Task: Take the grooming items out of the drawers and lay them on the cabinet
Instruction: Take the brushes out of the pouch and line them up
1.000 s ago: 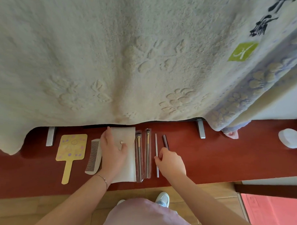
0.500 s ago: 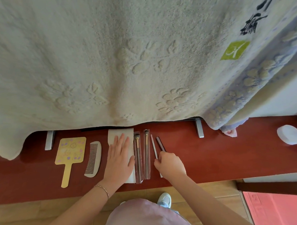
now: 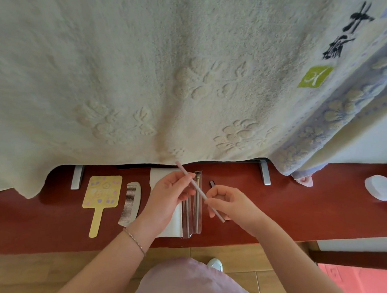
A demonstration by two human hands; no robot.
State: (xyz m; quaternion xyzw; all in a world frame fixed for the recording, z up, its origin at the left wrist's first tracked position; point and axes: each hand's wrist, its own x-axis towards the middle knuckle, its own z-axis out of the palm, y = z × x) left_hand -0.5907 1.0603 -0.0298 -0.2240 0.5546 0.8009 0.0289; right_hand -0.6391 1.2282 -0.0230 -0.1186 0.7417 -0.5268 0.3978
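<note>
Both hands hold a thin pink stick (image 3: 197, 188) slantwise above the red cabinet top (image 3: 295, 211). My left hand (image 3: 168, 198) pinches its upper part, my right hand (image 3: 227, 204) grips its lower part. Beneath them lie a white pouch (image 3: 158, 178), two brushes in clear sleeves (image 3: 195, 214) and a short dark stick (image 3: 212, 183). A yellow hand mirror (image 3: 102, 194) and a pale comb (image 3: 130, 203) lie to the left. No drawers are in view.
A large cream towel (image 3: 168, 79) hangs over the back and hides most of what stands there; two metal feet (image 3: 265, 176) show under its hem. A white round lid (image 3: 379, 189) sits at the far right. Wooden floor and my shoe (image 3: 216, 264) lie below.
My left hand left the white pouch and rose. My right hand lifted the thin stick off the cabinet, and now both hands hold it in the air.
</note>
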